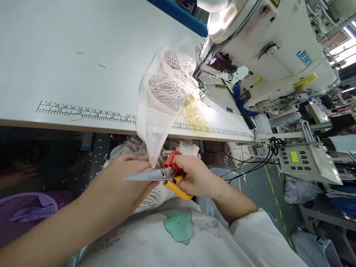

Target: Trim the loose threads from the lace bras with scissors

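Right hand (196, 177) is clamped through the red and yellow handles of the scissors (161, 175), blades closed or nearly so, tip pointing left across the lap, just below the table edge. Left hand (122, 185) is curled around a bunched lace piece (151, 196) held in the lap, fingers tucked under the blades; it grips fabric, though exactly where the fingertips pinch is hidden by the blades. The white lace garment (167, 96) drapes off the near edge of the sewing table (83, 44): its lace cups lie on the tabletop next to the needle area, and its narrow tail hangs down to meet the scissors right at the pivot. Blades sit at that hanging tail, so my read is a trimming cut at the end of a stitched piece, either just landing or just made; can't tell if anything is severed. No loose offcut visible. The garment remains up by the Juki sewing machine (272, 55) at far right, so it looks sewn but not cleared away. Printed ruler (83, 111) runs along the near table edge; control panel (299, 159) hangs at right.
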The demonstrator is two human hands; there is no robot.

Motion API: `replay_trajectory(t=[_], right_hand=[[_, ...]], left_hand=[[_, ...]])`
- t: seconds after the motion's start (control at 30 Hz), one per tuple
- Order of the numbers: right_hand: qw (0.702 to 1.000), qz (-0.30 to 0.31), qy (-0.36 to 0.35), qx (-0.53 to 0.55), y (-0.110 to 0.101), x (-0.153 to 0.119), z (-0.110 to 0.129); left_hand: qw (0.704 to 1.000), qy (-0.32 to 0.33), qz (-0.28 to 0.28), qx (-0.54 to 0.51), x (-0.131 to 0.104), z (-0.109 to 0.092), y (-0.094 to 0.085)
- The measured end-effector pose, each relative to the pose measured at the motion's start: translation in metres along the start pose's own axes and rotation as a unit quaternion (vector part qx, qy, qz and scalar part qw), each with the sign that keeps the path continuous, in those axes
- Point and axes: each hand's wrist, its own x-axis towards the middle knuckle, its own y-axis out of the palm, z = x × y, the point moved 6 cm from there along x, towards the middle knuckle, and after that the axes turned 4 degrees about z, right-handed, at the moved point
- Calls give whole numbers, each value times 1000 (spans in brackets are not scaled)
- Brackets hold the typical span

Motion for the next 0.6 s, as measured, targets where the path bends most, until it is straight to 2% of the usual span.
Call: replay_trajectory(t=[0.1,0.2,0.3,0.4,0.47,0.53,0.6], right_hand=[[999,11,23,37,-2,-1,-6],[997,15,36,67,-2,-1,-10],[997,7,33,65,-4,-1,-10],[998,2,30,63,-4,-2,-8],[998,-6,37,53,-3,-3,-9],[998,-12,53,43,-2,-4,-13],[996,-12,76,32,-1,-4,-17]], left_hand=[[998,29,8,49,-7,12,-9],[999,26,-38,15,-17,32,-24],[995,-16,-83,-56,-29,51,-35],[984,-100,-101,-111,-42,61,-38],[958,-188,-121,-177,-50,66,-36],[913,-265,-159,-265,-55,70,-30],[869,-297,-201,-341,-56,70,-23]])
